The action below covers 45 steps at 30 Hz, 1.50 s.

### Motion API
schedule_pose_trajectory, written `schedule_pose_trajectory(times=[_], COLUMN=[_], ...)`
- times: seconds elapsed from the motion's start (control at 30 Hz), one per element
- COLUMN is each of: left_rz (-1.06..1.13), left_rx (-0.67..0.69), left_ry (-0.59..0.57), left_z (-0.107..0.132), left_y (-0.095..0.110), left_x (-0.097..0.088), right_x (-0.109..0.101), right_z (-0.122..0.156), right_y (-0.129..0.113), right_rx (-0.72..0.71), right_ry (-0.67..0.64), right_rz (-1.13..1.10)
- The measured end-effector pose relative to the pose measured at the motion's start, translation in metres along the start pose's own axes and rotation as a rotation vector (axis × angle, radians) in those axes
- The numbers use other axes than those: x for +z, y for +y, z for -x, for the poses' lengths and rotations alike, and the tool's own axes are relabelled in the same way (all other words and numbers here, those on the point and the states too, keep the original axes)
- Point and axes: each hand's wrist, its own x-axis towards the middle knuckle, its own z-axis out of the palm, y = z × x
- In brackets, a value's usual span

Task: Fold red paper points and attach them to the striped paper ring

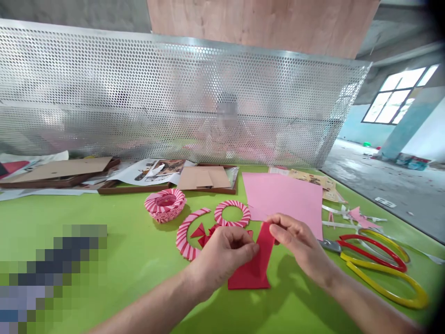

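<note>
A folded piece of red paper (255,269) stands at a slant over the green table, its wide lower end near the tabletop. My left hand (222,255) pinches its left edge between thumb and fingers. At the top corner, my right hand (295,239) grips the same paper with thumb and fingertips. Just behind my left hand lie small folded red paper pieces (200,232), partly hidden by it. Around them are a curved pink-and-red striped paper strip (184,234) and a closed striped paper ring (232,213). A stack of similar rings (165,205) sits farther left.
Scissors (378,253) with red and yellow handles lie at the right, by white and pink paper scraps (361,217). A pink sheet (288,197) lies behind my right hand. Trays with cardboard (196,178) line a perforated metal screen (174,102). A blurred-out patch covers the left.
</note>
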Motion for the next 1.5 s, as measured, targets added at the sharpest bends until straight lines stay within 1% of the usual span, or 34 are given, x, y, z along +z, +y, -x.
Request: schedule_pose_trajectory(times=[0.07, 0.13, 0.2, 0.3, 0.47, 0.63, 0.7, 0.8, 0.9, 1.0, 1.1, 1.3, 1.5], left_rz=[0.063, 0.095, 0.110, 0.122, 0.094, 0.127, 0.137, 0.160, 0.199, 0.232, 0.245, 0.307, 0.307], left_rx=[-0.005, -0.003, 0.009, 0.017, 0.002, 0.006, 0.004, 0.008, 0.015, 0.011, 0.002, 0.006, 0.013], left_ry=[0.087, 0.142, 0.157, 0.130, 0.104, 0.080, 0.080, 0.087, 0.064, 0.036, 0.026, -0.027, -0.033], left_z=[0.000, 0.000, 0.000, 0.000, -0.001, -0.001, -0.001, -0.001, -0.001, -0.001, -0.001, -0.001, -0.004], left_y=[-0.001, -0.002, -0.004, -0.005, -0.004, -0.003, -0.003, -0.002, -0.001, 0.001, 0.003, 0.004, 0.002], left_x=[0.002, 0.004, 0.005, 0.005, 0.004, 0.002, 0.002, 0.000, 0.000, -0.001, -0.002, -0.006, -0.008], right_x=[0.003, 0.008, 0.014, 0.019, 0.018, 0.015, 0.014, 0.013, 0.013, 0.011, 0.008, 0.003, 0.001], right_z=[0.000, 0.000, 0.000, 0.000, 0.002, 0.004, 0.004, 0.004, 0.004, 0.004, 0.004, 0.002, 0.005], right_y=[0.001, 0.003, 0.006, 0.010, 0.013, 0.014, 0.015, 0.017, 0.019, 0.021, 0.022, 0.021, 0.021], right_rx=[0.029, 0.048, 0.045, 0.015, -0.026, -0.132, -0.167, -0.212, -0.278, -0.352, -0.389, -0.455, -0.513], right_ry=[-0.019, -0.038, -0.014, 0.025, 0.026, 0.077, 0.101, 0.112, 0.110, 0.091, 0.068, 0.037, 0.015], right_rz=[-0.134, -0.215, -0.247, -0.245, -0.147, 0.091, 0.153, 0.178, 0.148, 0.113, 0.119, 0.226, 0.377])
